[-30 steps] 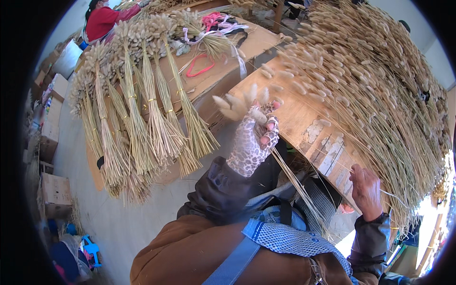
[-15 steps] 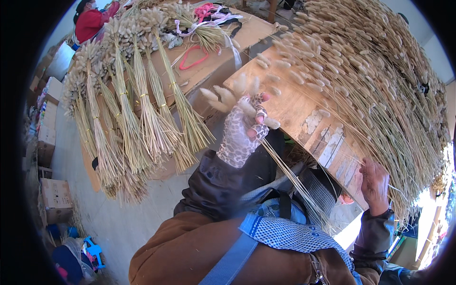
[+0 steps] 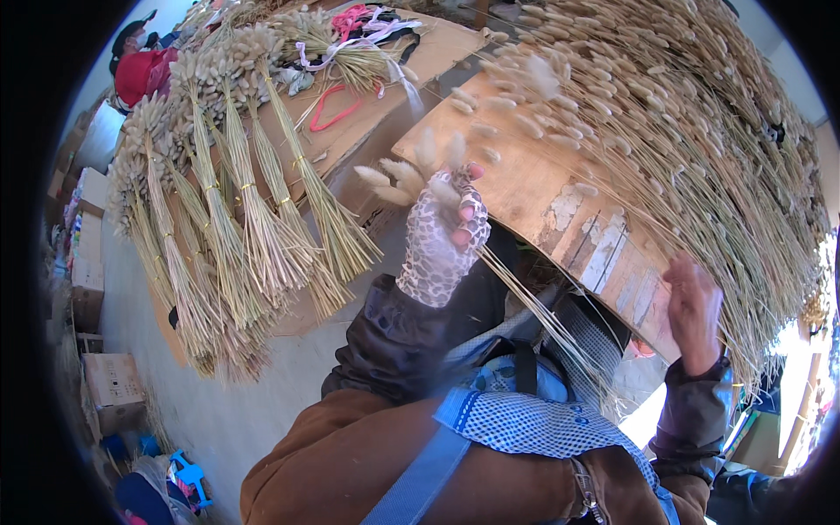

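Loose grass (image 3: 691, 149) lies across the right side of a table (image 3: 516, 175); left of the table lie grass bundles (image 3: 248, 197), and farther left, boxes (image 3: 114, 381).

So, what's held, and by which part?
The gloved left hand grips slender beige dried-grass stalks near their fluffy heads; I can't tell whether the blurred right hand holds anything.

No lettering, number or sign can be read clearly. Printed marks are borne by a cardboard box (image 3: 114, 381) near eight o'clock, too small and blurred to be made out. On the blue-and-white checked cloth (image 3: 534, 430), between four and five o'clock, small blue marks are seen, likewise illegible.
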Tool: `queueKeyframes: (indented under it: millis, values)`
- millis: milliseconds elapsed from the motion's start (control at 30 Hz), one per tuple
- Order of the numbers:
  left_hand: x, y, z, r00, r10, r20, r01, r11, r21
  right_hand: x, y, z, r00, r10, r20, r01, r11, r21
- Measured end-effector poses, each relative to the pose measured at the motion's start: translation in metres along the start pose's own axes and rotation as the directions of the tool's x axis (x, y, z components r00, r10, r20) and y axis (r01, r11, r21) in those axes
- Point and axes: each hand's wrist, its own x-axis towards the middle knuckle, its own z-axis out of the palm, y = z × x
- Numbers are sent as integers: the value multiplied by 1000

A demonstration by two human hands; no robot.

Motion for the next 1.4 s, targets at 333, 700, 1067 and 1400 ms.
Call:
queueKeyframes:
  millis: [333, 700, 1067, 1400]
  values:
    - [-6, -16, 22, 1000, -2, -1, 2, 1000, -20, 7, -96, 38, 999, -30, -42, 41, 948, 315]
    - [-18, -21, 35, 998, -47, 32, 48, 998, -41, -12, -97, 43, 996, 36, 85, -63, 939, 337]
    - [-12, -23, 21, 1000, 13, -28, -9, 990, 142, -4, -97, 28, 965, 243, 101, -263, 879, 398]
    - [-9, -21, 9, 992, -82, 92, 67, 985, 156, 4, -118, 54, 980, 60, 188, -147, 858, 492]
